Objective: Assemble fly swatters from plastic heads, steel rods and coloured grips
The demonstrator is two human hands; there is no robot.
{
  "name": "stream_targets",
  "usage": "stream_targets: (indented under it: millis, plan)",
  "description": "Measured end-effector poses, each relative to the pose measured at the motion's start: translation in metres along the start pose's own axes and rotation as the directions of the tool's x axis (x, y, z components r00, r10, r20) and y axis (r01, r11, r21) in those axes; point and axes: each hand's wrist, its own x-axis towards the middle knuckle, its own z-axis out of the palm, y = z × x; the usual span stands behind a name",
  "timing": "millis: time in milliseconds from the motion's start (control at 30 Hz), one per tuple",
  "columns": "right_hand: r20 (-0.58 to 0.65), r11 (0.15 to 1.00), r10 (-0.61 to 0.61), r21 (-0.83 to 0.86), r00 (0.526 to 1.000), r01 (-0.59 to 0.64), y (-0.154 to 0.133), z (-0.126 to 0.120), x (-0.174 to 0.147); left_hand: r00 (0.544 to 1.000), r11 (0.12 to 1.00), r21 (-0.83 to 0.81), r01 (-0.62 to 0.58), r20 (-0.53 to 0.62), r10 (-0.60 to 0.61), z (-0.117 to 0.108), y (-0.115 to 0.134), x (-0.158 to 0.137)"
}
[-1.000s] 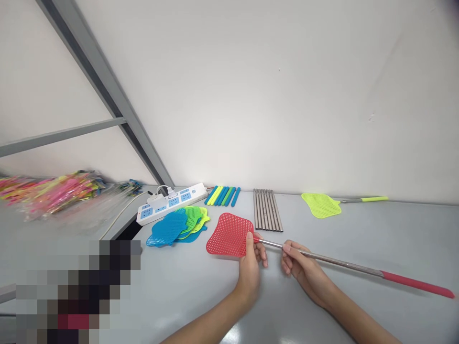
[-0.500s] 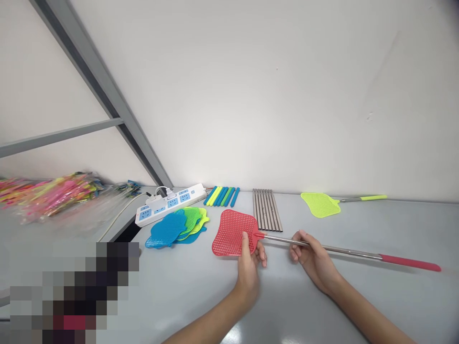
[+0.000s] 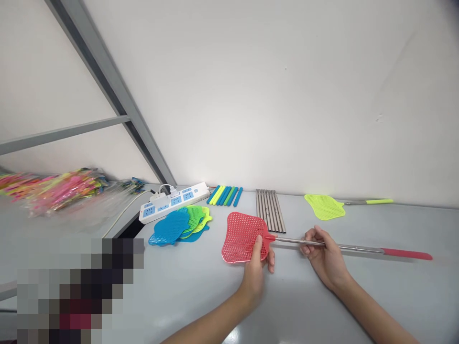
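Observation:
A red fly swatter point(image 3: 244, 234) with a telescopic metal shaft point(image 3: 360, 248) and a red grip point(image 3: 407, 253) lies across both my hands just above the table. My left hand point(image 3: 256, 265) pinches the swatter's mesh head near its neck, thumb on top and fingers underneath. Around the middle of the shaft, my right hand point(image 3: 324, 258) has its thumb and fingers closed. Beyond the red head lies a row of bare metal tubes point(image 3: 270, 211). A yellow fly swatter point(image 3: 324, 207) with a matching grip rests at the back right.
Blue, green and yellow swatter heads point(image 3: 168, 227) overlap in a pile on the left. Behind them stand a white power strip point(image 3: 175, 203) with plugs and a row of coloured grips point(image 3: 224, 196). Bagged colourful items point(image 3: 71, 188) lie on a neighbouring table, past a gap.
The red swatter's head and both hands have shifted right, while its grip end sits further left, so the swatter looks shorter. The whole view has also moved slightly.

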Motion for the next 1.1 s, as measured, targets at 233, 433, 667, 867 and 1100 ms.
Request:
stream_targets:
  millis: [233,433,667,867,1100]
  plan:
    - [0.025,1.000,0.014,-0.014,1.000,-0.013,0.004,-0.001,0.002,0.999,0.996,0.084,0.026,0.017,-0.027,-0.002,-0.001,0.005]
    - [0.058,0.999,-0.022,-0.044,0.998,0.025,0.008,0.000,0.001,0.995,0.997,0.081,-0.021,0.104,0.013,-0.003,0.000,0.007]
    - [0.074,0.996,-0.032,-0.079,0.997,0.038,0.009,-0.001,0.002,0.996,0.999,0.037,-0.023,0.092,0.020,-0.007,-0.005,0.011]
    - [0.068,0.998,-0.006,-0.056,0.998,0.009,0.008,-0.002,0.003,0.996,0.996,0.077,-0.038,0.082,0.032,-0.005,-0.002,0.009]
    - [0.066,0.999,-0.008,-0.045,0.998,0.011,0.010,-0.003,0.005,0.998,0.991,0.120,-0.055,0.042,0.050,-0.003,-0.001,0.010]
